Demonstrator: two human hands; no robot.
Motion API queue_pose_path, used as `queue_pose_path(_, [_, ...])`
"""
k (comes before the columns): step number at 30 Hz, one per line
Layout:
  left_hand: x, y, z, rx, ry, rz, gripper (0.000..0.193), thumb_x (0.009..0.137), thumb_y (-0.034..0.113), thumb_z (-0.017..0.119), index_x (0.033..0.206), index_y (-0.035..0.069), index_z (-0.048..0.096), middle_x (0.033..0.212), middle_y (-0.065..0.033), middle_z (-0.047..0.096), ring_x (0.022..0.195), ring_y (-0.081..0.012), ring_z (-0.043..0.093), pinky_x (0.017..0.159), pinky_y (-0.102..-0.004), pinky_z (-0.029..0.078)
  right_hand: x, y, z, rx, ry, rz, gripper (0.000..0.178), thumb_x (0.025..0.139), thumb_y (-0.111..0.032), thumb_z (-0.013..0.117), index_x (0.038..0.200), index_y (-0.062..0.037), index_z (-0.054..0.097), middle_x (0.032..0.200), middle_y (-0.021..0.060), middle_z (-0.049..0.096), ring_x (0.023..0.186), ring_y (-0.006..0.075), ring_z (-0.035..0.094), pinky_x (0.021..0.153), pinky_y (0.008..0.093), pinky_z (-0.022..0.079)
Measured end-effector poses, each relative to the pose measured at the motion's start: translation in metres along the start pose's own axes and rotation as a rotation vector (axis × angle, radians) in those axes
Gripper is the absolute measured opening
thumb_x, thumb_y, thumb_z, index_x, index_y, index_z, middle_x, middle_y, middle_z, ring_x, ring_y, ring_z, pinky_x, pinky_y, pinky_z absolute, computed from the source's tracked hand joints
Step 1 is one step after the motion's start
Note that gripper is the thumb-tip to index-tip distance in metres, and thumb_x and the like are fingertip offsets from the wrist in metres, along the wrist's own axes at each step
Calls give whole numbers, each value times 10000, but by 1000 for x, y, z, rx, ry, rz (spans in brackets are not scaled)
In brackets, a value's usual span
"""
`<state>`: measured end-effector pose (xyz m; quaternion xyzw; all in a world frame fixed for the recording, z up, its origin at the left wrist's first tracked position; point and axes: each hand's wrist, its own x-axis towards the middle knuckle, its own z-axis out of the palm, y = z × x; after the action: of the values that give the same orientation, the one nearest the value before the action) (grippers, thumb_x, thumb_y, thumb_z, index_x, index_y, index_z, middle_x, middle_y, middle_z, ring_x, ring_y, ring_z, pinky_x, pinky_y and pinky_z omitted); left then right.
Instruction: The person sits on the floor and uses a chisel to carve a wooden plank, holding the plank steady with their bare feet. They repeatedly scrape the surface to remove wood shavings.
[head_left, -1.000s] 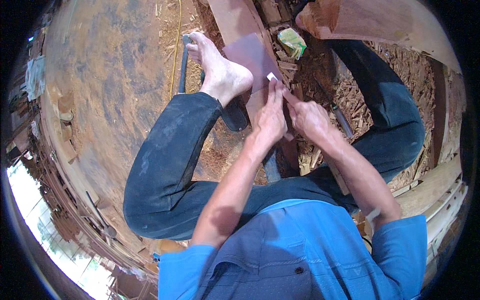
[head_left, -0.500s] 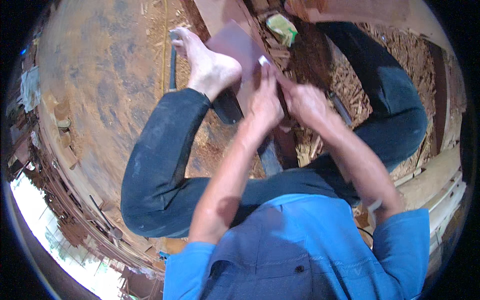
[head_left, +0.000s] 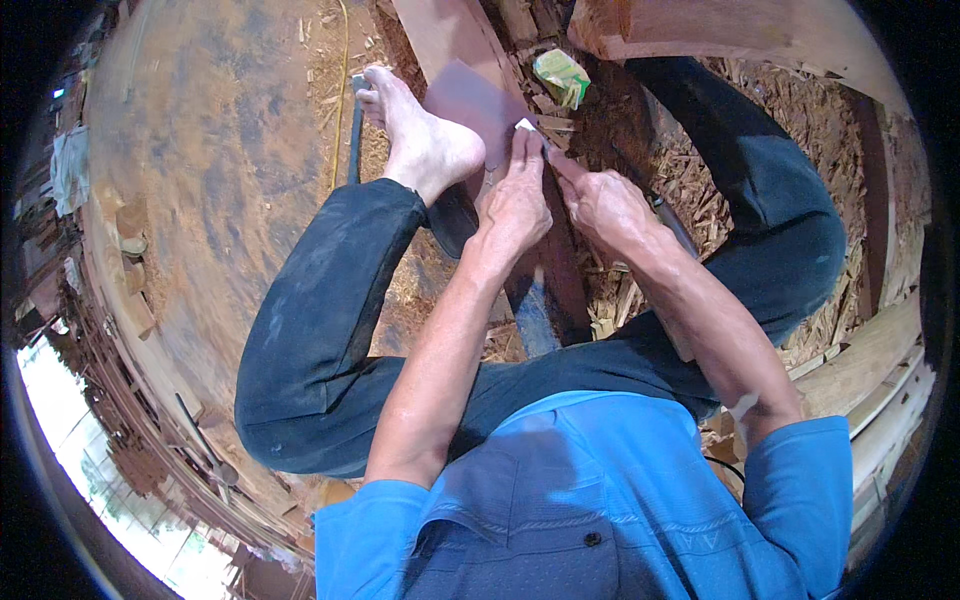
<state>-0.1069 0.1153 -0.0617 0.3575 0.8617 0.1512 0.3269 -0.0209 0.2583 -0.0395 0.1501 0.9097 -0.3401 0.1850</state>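
Near the upper middle, a square reddish-brown sheet [head_left: 478, 100] lies on a long wooden plank [head_left: 440, 30]. A narrow tool with a bright, pale tip [head_left: 523, 125] rests at the sheet's right edge. My left hand [head_left: 515, 205] presses two straightened fingers together on it, just behind the tip. My right hand [head_left: 610, 208] is closed around the tool's rear part, its thumb pointing toward the left fingers. My palms hide most of the tool, so I cannot tell its exact kind. My bare left foot [head_left: 425, 140] sits against the sheet's left edge.
A green and yellow crumpled packet [head_left: 562, 78] lies right of the plank. A dark handle [head_left: 675, 222] pokes out beside my right wrist. Wood chips [head_left: 690, 150] cover the ground, and a thick timber [head_left: 700, 28] spans the upper right. A yellow cord [head_left: 343, 90] runs at the left.
My hands were blurred by motion half a second ago and are now sharp. They stay in nearly the same place, still on the tool. The view has shifted slightly.
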Motion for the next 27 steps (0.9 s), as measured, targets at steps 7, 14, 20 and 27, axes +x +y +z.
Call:
queue_pose_path(7, [-2, -15, 20, 94, 10, -179, 858, 861, 195, 534, 1542, -60, 79, 1626, -261, 13, 1428, -368, 352, 1117, -397, 397, 19, 14, 18, -36, 177, -84, 478, 941, -197, 510, 1419, -184, 489, 825, 246, 672, 786, 445, 660, 676, 533, 517])
queue_pose_path(14, [-30, -33, 4, 313, -215, -158, 879, 828, 161, 542, 1566, 11, 90, 1652, -167, 8, 1250, -335, 575, 1008, -423, 497, -20, 9, 14, 7, 144, -63, 439, 927, -202, 516, 1364, -191, 554, 835, 252, 673, 801, 450, 658, 703, 540, 514])
queue_pose_path(20, [-30, -42, -11, 335, -238, -16, 812, 838, 131, 515, 1547, -15, 147, 1637, -196, 74, 1139, -380, 625, 965, -446, 511, -25, 9, 25, 43, 93, -68, 441, 913, -200, 549, 1353, -208, 578, 838, 262, 662, 792, 444, 660, 707, 536, 512])
queue_pose_path(27, [-40, 1, 6, 59, 71, -18, 748, 828, 59, 508, 1520, -4, 232, 1595, -221, 232, 1126, -418, 618, 952, -488, 515, -24, 10, 23, -15, 51, -53, 467, 919, -193, 536, 1386, -202, 537, 832, 246, 680, 786, 441, 671, 726, 538, 532])
